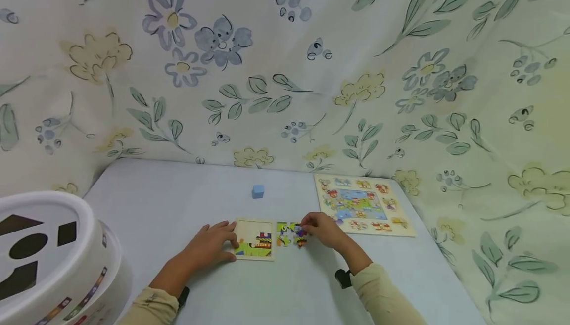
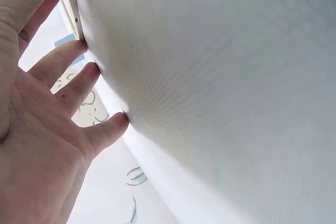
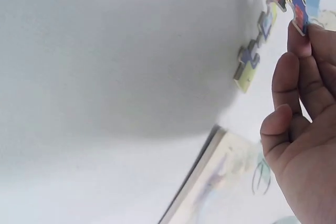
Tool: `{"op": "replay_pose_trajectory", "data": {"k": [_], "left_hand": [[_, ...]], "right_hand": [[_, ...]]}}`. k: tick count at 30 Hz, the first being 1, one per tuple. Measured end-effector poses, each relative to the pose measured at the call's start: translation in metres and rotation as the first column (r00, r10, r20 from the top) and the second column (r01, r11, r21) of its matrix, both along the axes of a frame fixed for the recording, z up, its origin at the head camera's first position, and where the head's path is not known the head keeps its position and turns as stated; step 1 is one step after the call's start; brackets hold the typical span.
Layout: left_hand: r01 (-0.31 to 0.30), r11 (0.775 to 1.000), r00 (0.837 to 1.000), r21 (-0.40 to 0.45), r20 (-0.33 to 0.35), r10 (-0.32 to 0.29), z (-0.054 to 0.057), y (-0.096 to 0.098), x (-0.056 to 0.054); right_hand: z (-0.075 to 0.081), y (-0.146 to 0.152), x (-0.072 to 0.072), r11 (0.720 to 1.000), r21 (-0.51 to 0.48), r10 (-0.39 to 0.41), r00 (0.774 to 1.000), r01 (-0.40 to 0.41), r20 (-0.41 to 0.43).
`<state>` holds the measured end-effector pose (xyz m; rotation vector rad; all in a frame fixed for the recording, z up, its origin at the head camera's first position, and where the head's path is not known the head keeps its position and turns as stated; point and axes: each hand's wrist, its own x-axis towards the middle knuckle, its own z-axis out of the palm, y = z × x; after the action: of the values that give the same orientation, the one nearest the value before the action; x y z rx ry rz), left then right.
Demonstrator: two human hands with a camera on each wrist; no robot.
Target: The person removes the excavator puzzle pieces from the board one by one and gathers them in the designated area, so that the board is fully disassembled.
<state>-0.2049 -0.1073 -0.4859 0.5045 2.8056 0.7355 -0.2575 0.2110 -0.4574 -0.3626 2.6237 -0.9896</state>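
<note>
My left hand (image 1: 209, 246) rests at the left side of a small wooden puzzle tray (image 1: 250, 229), fingers spread and touching its edge. In the left wrist view the fingers are fairly straight, with some tips on the table. Joined pieces fill the lower and right part of the tray; its upper left shows bare wood. My right hand (image 1: 325, 230) pinches a blue and red jigsaw piece (image 3: 300, 13) between thumb and forefinger. Beside the tray lie several loose pieces (image 1: 283, 236), next to the right fingertips; in the right wrist view they lie just beyond the held piece.
A blue cube (image 1: 258, 191) sits behind the tray. At the back right lies a larger picture puzzle board (image 1: 327, 201). A white round tub with shaped holes in its lid (image 1: 58, 216) stands at the left. Flowered cloth (image 1: 285, 68) hangs behind the white table (image 1: 178, 201).
</note>
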Motion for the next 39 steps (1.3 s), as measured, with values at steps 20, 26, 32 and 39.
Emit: {"op": "replay_pose_trajectory", "data": {"k": [20, 26, 32, 39], "left_hand": [[-0.010, 1.000, 1.000, -0.003, 0.009, 0.010, -0.003, 0.000, 0.000], [-0.007, 1.000, 1.000, 0.002, 0.004, 0.007, -0.002, -0.002, 0.001], [-0.007, 1.000, 1.000, -0.001, 0.003, 0.007, 0.000, -0.002, 0.000], [-0.003, 1.000, 1.000, 0.004, 0.007, 0.003, 0.000, -0.001, 0.001]], "right_hand": [[-0.017, -0.004, 0.001, 0.999, 0.041, 0.012, 1.000, -0.011, -0.015], [-0.014, -0.011, 0.004, 0.999, 0.036, 0.011, 1.000, -0.011, -0.006], [-0.009, -0.036, 0.010, 0.997, 0.037, 0.071, 0.997, -0.071, -0.021], [-0.017, -0.068, 0.014, 0.968, 0.188, 0.189, 0.975, -0.165, -0.116]]}}
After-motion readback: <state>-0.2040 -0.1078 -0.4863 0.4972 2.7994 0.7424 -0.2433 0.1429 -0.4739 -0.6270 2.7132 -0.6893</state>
